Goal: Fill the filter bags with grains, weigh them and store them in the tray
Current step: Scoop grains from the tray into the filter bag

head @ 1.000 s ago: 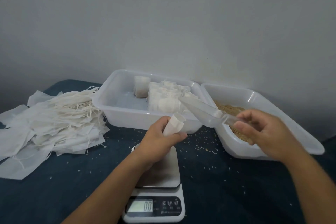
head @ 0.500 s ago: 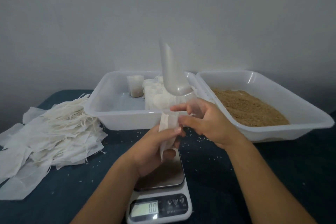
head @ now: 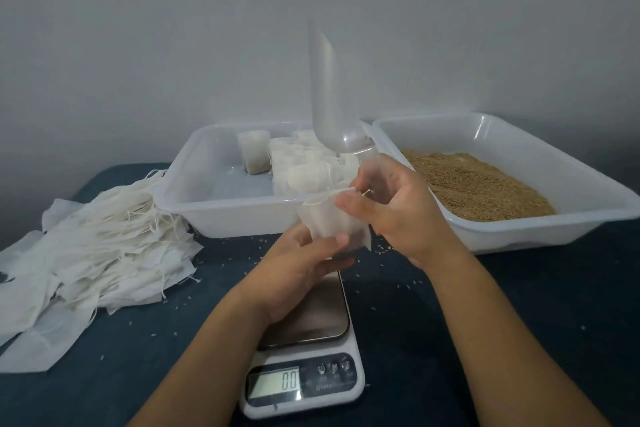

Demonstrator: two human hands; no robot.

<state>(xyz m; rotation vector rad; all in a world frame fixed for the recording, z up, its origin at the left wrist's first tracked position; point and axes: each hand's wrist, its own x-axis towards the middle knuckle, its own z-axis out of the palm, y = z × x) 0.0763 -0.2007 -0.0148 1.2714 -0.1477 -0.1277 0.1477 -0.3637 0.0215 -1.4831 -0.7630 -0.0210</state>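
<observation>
My left hand [head: 304, 263] grips a white filter bag [head: 329, 222] from below, above the scale [head: 308, 350], whose display reads 0.0. My right hand [head: 398, 208] holds the handle of a clear plastic scoop [head: 327, 94], which stands upright with its bowl pointing up, and its fingers pinch the bag's top edge and string. The left white tray [head: 214, 211] holds several filled bags [head: 304, 166]. The right tray [head: 568, 229] holds brown grains [head: 474, 187].
A heap of flat empty filter bags with strings [head: 100, 253] lies on the dark blue cloth at the left. Loose grains are scattered on the cloth around the scale. A grey wall stands close behind the trays.
The scoop swung from pointing left over the trays to standing upright. My right hand came in to the bag, and the bag now hangs opened out between both hands.
</observation>
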